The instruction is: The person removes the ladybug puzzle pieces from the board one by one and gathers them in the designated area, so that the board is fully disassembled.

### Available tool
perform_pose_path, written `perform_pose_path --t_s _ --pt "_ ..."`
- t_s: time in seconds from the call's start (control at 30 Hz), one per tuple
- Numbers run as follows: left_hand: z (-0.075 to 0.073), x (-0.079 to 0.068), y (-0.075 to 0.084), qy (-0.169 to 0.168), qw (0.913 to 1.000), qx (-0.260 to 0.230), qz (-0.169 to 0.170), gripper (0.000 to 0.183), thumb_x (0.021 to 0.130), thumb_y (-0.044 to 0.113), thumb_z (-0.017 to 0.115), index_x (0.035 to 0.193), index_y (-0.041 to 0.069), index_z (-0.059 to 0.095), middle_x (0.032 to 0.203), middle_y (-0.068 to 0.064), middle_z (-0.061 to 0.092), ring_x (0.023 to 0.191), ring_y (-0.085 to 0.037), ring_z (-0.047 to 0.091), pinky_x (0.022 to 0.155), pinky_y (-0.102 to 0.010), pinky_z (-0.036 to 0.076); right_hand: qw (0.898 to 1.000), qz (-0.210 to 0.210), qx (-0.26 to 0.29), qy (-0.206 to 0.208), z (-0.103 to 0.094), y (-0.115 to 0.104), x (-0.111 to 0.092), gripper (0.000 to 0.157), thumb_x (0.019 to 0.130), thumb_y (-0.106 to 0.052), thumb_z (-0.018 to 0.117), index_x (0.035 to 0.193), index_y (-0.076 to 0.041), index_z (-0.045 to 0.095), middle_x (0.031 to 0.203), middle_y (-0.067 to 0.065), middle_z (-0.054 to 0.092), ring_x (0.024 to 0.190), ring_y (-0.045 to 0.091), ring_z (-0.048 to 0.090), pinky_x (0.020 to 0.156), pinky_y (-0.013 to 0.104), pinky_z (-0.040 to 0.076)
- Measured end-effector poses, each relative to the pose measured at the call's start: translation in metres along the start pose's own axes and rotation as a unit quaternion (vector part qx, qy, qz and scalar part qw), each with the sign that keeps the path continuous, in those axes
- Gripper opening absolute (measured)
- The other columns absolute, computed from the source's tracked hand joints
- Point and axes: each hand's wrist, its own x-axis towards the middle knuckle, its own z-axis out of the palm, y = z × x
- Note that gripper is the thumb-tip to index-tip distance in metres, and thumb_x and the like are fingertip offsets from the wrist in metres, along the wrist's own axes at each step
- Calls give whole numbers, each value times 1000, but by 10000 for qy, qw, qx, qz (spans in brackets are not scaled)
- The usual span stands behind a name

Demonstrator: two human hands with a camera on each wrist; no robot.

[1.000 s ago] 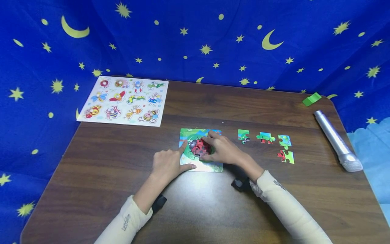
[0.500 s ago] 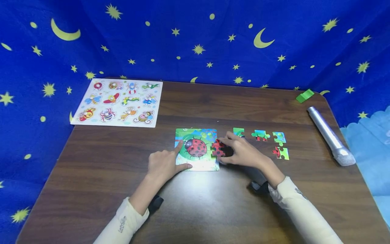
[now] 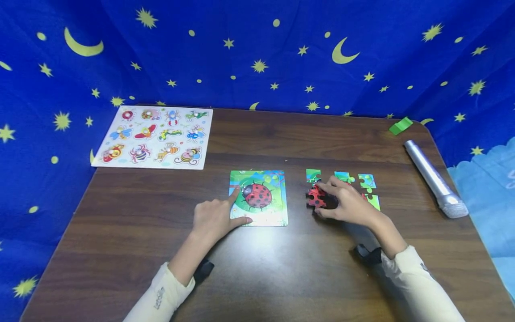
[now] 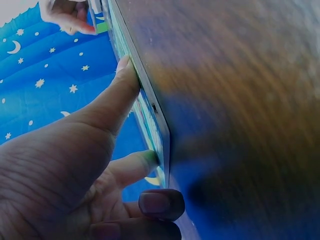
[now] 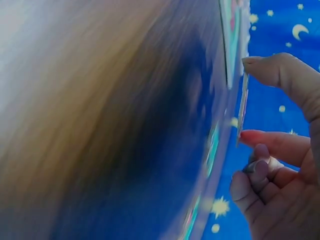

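A square puzzle board (image 3: 277,212) with a ladybug picture lies mid-table in the head view. My left hand (image 3: 213,219) rests at its left side, thumb and index finger stretched onto its surface; in the left wrist view, the other fingers are bent beside the board edge. To the right of the board, my right hand (image 3: 354,205) pinches a red, black-spotted jigsaw piece (image 3: 315,200) between thumb and index finger. The right wrist view shows that jigsaw piece (image 5: 243,107) edge-on, raised off the table. Under and behind this hand lie several loose pieces, partly hidden.
Among the loose pieces are a green one (image 3: 312,175) and a blue-green one (image 3: 367,180). A white insect peg puzzle (image 3: 158,165) lies at the back left. On the right are a silver microphone (image 3: 432,174) and a small green block (image 3: 401,126). A starry blue curtain (image 3: 225,62) hangs behind.
My right hand has lifted the red piece off the board and carried it right, towards the loose pieces. The ladybug picture is now uncovered. The left hand stays on the board.
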Motion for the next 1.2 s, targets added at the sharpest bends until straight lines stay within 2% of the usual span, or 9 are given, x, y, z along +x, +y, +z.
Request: perform_pose_path --t_s 0.13,0.3,0.5,0.63,0.83,1.07,1.2 --pt "2 -1 0 -56 10000 -22 7 96 76 79 62 153 27 39 47 2 33 49 -14 25 46 -31 24 9997 117 -187 109 -3 11 -13 66 77 -29 84 130 4 62 93 4 48 78 13 39 62 27 34" --pt "3 -1 0 34 10000 -22 40 95 75 79 62 152 26 42 46 2 34 49 -14 25 45 -31 24 9988 351 -304 160 -8 22 -27 66 76 -28 85 129 5 62 94 7 49 80 17 42 63 30 37" --pt "3 -1 0 71 10000 19 50 95 76 78 62 152 25 42 47 2 32 50 -14 24 45 -31 23 9978 359 -502 239 -13 33 -38 66 73 -28 87 127 3 64 97 3 52 83 15 46 69 34 41" --pt "3 -1 0 88 9999 31 65 95 76 79 61 152 25 41 48 2 32 50 -14 24 45 -31 24 9974 406 -542 241 -16 39 -41 66 72 -27 87 127 4 64 94 0 50 82 13 44 69 30 40" --pt "3 -1 0 44 10000 2 52 96 76 79 61 153 25 40 48 2 34 49 -14 25 45 -31 24 9969 618 -493 31 -18 45 -41 69 74 -28 86 129 6 62 91 1 46 78 13 41 65 28 36" --pt "2 0 0 58 10000 -22 62 96 76 79 61 153 25 41 48 2 33 49 -14 26 45 -31 24 9951 848 -448 -227 -23 47 -38 75 76 -34 85 132 8 58 94 4 48 80 16 42 66 30 35" --pt "1 -1 0 88 9999 -36 68 96 76 78 61 152 25 41 48 2 32 49 -14 25 45 -31 24 9951 821 -503 -205 -24 49 -37 74 76 -33 84 132 8 59 93 4 47 79 16 42 66 29 35"
